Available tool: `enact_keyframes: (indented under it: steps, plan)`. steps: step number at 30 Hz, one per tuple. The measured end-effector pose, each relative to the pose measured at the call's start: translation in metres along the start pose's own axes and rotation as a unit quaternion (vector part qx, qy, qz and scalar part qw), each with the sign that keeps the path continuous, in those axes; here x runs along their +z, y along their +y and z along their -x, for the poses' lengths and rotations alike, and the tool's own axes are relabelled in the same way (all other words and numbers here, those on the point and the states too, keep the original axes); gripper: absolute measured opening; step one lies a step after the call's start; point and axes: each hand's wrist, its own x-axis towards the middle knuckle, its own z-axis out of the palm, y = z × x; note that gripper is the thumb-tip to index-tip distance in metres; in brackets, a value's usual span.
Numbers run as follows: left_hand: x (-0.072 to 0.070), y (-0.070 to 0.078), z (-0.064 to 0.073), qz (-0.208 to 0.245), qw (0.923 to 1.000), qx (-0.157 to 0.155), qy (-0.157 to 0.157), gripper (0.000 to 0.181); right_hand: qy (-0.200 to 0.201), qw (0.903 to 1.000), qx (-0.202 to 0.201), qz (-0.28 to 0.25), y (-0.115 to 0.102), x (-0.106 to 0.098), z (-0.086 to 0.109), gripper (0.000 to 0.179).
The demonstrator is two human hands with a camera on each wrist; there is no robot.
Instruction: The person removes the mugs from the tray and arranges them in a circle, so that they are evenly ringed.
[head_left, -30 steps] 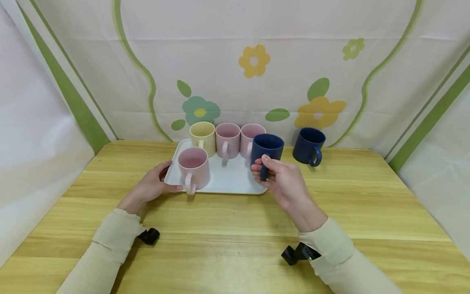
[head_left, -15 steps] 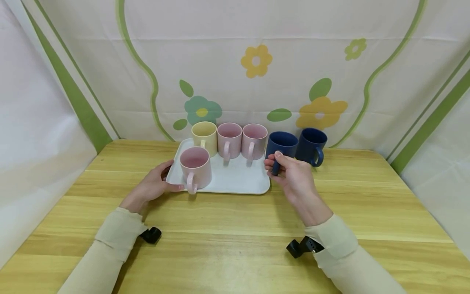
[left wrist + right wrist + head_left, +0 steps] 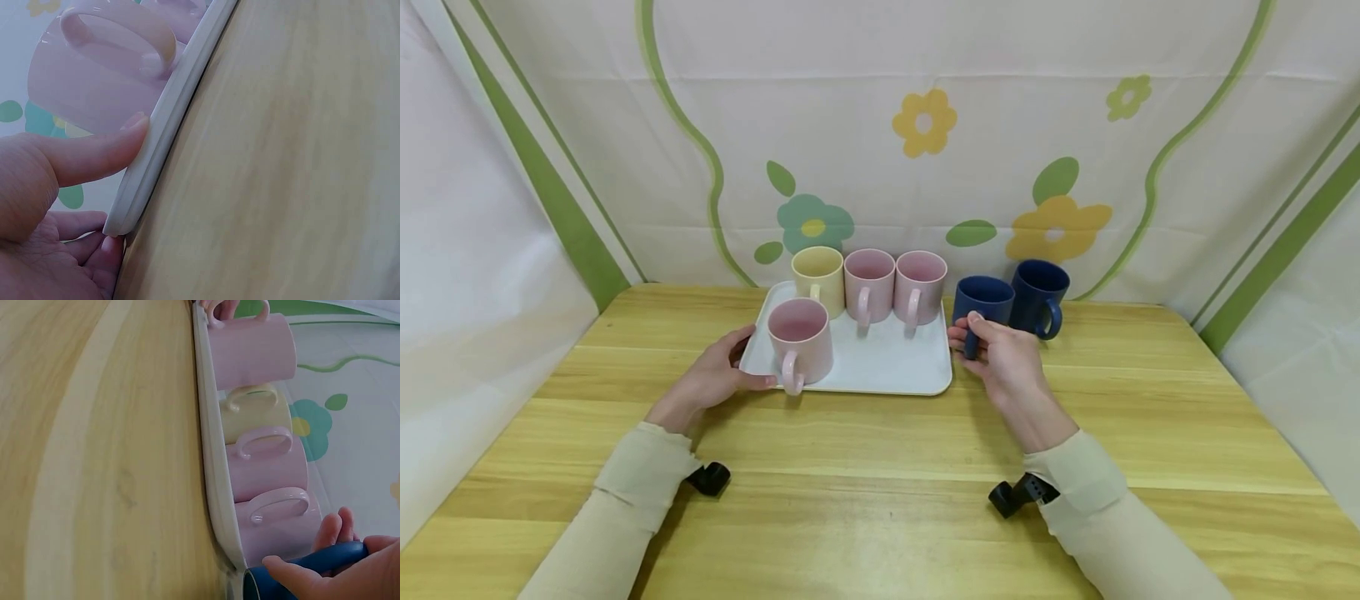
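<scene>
My right hand holds a dark blue mug by its handle, thumb on top, just right of the white tray. Whether the mug's base touches the table cannot be made out. Another blue mug stands close behind it to the right. At the tray's left front corner, my left hand grips the edge; the left wrist view has the thumb on the rim and fingers at the underside. Nearest that hand stands a pink mug on the tray, handle toward me.
Along the tray's back edge a yellow mug and two more pink mugs, one in the middle and one at the right, stand in a row. Behind the wooden table hangs a flowered cloth.
My right hand has carried the blue mug from over the tray's right side to the right, beside the other blue mug, and lowered it slightly. The left hand keeps its grip on the tray.
</scene>
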Motion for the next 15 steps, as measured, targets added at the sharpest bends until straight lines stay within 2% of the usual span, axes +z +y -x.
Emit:
enact_keyframes:
  steps: [8, 15]
  plan:
    - [-0.0001, -0.0013, -0.0008, -0.002, 1.0000, 0.003, -0.002, 0.109, -0.002, 1.0000, 0.005, 0.000, 0.0064, -0.0029, -0.0067, 0.045]
    - [0.0005, 0.0010, -0.0009, 0.002, 0.9999, 0.012, -0.001, 0.107, -0.038, 0.9975, 0.007, 0.060, 0.0078, -0.0058, -0.0086, 0.041]
